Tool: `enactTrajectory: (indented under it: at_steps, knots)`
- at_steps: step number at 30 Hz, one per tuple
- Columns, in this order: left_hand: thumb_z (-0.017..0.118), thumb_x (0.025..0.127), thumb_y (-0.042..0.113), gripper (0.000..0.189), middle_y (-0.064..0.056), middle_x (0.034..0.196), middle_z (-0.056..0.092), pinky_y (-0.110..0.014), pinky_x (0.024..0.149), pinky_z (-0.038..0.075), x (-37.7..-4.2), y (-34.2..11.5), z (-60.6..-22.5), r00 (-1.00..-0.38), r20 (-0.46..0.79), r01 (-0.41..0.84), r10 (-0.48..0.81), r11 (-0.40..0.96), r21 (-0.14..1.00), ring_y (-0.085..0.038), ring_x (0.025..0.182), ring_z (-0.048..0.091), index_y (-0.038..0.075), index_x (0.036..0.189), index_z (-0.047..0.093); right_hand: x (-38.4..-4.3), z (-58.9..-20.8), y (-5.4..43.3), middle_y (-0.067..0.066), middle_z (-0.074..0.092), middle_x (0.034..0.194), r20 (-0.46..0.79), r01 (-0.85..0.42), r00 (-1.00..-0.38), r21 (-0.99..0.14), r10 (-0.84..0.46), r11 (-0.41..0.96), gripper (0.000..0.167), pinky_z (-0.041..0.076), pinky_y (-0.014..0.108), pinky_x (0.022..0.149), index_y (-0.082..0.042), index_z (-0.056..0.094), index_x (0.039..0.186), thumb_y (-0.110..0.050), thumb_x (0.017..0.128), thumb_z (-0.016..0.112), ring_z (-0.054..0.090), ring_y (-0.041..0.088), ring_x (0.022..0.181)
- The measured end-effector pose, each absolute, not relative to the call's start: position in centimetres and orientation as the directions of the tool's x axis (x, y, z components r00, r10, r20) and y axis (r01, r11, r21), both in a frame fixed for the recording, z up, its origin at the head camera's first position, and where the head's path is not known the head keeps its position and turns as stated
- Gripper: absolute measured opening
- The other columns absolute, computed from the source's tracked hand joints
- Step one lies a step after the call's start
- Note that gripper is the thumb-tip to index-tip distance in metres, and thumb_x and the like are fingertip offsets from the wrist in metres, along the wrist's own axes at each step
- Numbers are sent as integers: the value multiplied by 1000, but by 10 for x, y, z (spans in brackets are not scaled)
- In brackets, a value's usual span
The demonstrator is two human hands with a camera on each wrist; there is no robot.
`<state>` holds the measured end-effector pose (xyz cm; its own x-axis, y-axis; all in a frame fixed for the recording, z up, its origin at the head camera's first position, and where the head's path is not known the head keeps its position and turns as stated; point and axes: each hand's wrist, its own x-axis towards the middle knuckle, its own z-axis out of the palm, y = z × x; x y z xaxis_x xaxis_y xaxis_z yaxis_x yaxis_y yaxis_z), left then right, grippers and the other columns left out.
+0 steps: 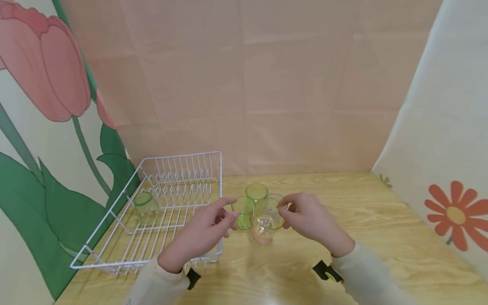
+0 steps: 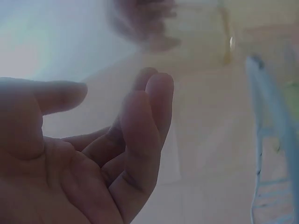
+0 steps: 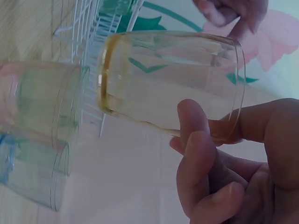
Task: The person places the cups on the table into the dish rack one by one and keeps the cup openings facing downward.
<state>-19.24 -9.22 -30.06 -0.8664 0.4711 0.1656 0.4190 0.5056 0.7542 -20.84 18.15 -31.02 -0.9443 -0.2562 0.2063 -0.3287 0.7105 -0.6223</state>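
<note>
My right hand pinches the rim of a clear yellow-tinted glass between thumb and fingers. The glass is upright and raised above several other glasses on the table. Beneath it in the head view is a pink glass; to its left and behind stand two green glasses. A bluish glass shows in the right wrist view. My left hand hovers left of the yellow glass, fingers loosely bent and apart from it, with nothing in its grasp.
A white wire dish rack stands on the wooden table at the left. Inside it, at its left side, a green glass appears upside down. Behind is a pinkish-brown backdrop; flower-patterned panels flank the table.
</note>
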Motion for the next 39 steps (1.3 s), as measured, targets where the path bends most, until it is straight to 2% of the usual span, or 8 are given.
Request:
enactTrajectory:
  at_steps: [7, 10, 16, 21, 25, 28, 32, 39]
  knots:
    - [41, 107, 44, 58, -3, 93, 73, -33, 61, 55, -199, -78, -312, -848, 91, 369, 523, 458, 808, -16, 73, 66, 8, 152, 37, -204, -315, 163, -4, 69, 65, 214, -315, -949, -683, -232, 658, 21, 45, 28, 39, -3, 72, 108, -11, 95, 57, 64, 13, 52]
    - [41, 107, 44, 57, -2, 92, 72, -34, 58, 55, -203, -73, -316, -840, 85, 369, 535, 451, 813, -15, 72, 66, 8, 152, 38, -203, -314, 161, -3, 70, 66, 215, -312, -950, -692, -227, 651, 21, 46, 29, 40, -3, 71, 108, -12, 95, 58, 63, 13, 52]
    - [43, 108, 38, 52, 2, 88, 71, -32, 60, 55, -206, -72, -317, -836, 117, 405, 536, 459, 791, -13, 70, 66, 7, 150, 41, -205, -315, 160, -3, 70, 64, 244, -340, -940, -692, -237, 636, 22, 46, 30, 40, -2, 70, 110, -13, 96, 58, 64, 12, 51]
    - [44, 108, 38, 51, 0, 88, 70, -31, 56, 55, -205, -73, -317, -836, 126, 414, 535, 462, 784, -13, 71, 66, 9, 149, 43, -209, -320, 162, 0, 67, 61, 210, -312, -949, -745, -237, 589, 29, 47, 31, 44, -3, 69, 113, -26, 101, 57, 63, 18, 51]
    - [46, 107, 35, 47, 0, 89, 70, -30, 55, 55, -204, -72, -319, -831, 132, 424, 540, 463, 778, -14, 73, 66, 13, 149, 44, -213, -324, 168, 7, 67, 62, 168, -281, -952, -812, -257, 511, 40, 52, 34, 52, -3, 68, 117, -37, 106, 49, 64, 24, 54]
    - [49, 106, 33, 45, 1, 91, 70, -29, 57, 55, -203, -71, -321, -827, 131, 429, 547, 464, 775, -12, 74, 66, 17, 148, 44, -216, -326, 170, 8, 67, 64, 131, -244, -958, -841, -257, 483, 45, 50, 34, 49, -4, 66, 120, -42, 107, 45, 65, 25, 55]
    - [52, 105, 30, 43, 2, 90, 70, -28, 58, 55, -201, -71, -322, -820, 134, 445, 556, 473, 760, -9, 72, 65, 22, 147, 44, -219, -328, 170, 7, 66, 64, 77, -186, -970, -848, -231, 496, 50, 40, 30, 41, -5, 64, 120, -49, 105, 44, 65, 24, 55]
    - [54, 105, 24, 43, -2, 93, 72, -27, 62, 54, -200, -70, -322, -801, 154, 494, 578, 494, 715, -5, 73, 64, 24, 147, 44, -224, -331, 171, 12, 66, 63, 23, -135, -974, -860, -227, 493, 56, 33, 26, 40, -6, 61, 119, -58, 101, 46, 66, 26, 55]
